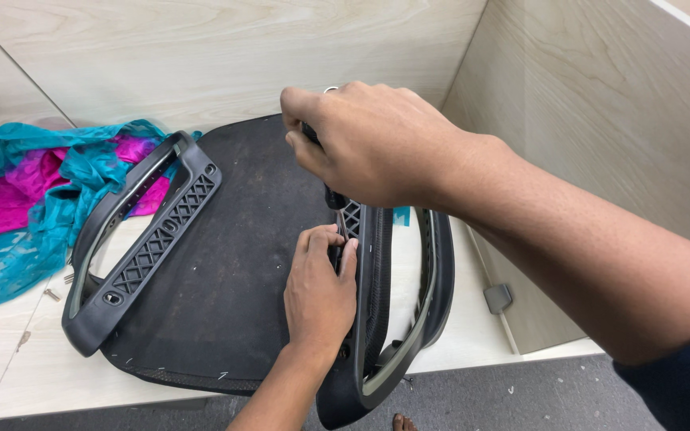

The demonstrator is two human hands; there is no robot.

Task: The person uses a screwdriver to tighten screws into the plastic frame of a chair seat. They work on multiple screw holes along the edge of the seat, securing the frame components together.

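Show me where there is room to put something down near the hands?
Bare spots: the seat base between the two armrests, and the wooden top below the scarf. It is crowded at the right armrest, where the left hand and right hand work, and by the left armrest.

Single head-mounted view, aimed steeply downward and slightly forward, close range: pale wood-grain desk surface [201,56] fills the frame, grey floor [521,399] along the bottom edge.
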